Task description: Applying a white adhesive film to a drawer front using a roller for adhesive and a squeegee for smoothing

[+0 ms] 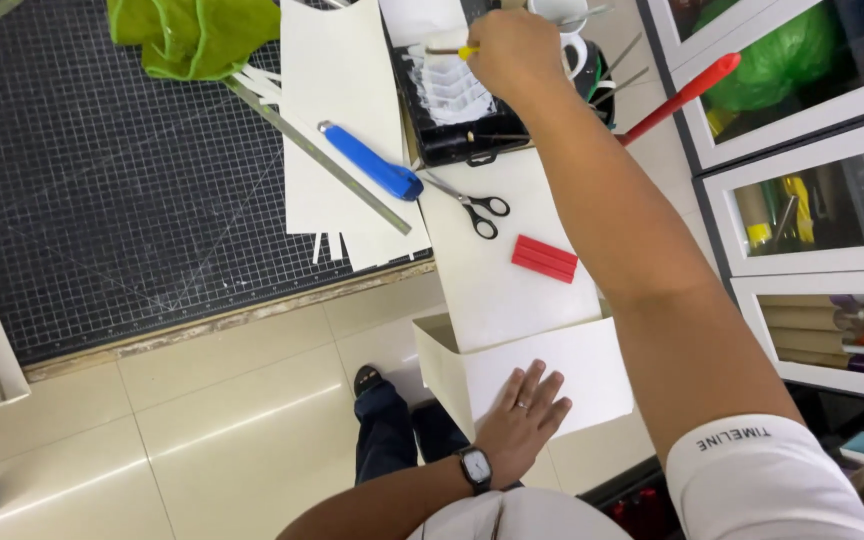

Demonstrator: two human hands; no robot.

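Two hands show: our left hand (522, 420) lies flat, fingers spread, on the side of a white box (542, 370) at the desk's (102, 200) edge. Our right hand (514, 50) grips a yellow-handled brush (450, 51) over a black paint tray (452, 100).

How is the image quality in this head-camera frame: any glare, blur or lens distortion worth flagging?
Head view: even indoor light with soft shadows; wide-angle bending shows along the cutting mat edge; sheen on the floor tiles and reflections on the glass cabinet doors; the right hand holding a brush over the paint tray is slightly soft; the left hand on the white box is sharp.
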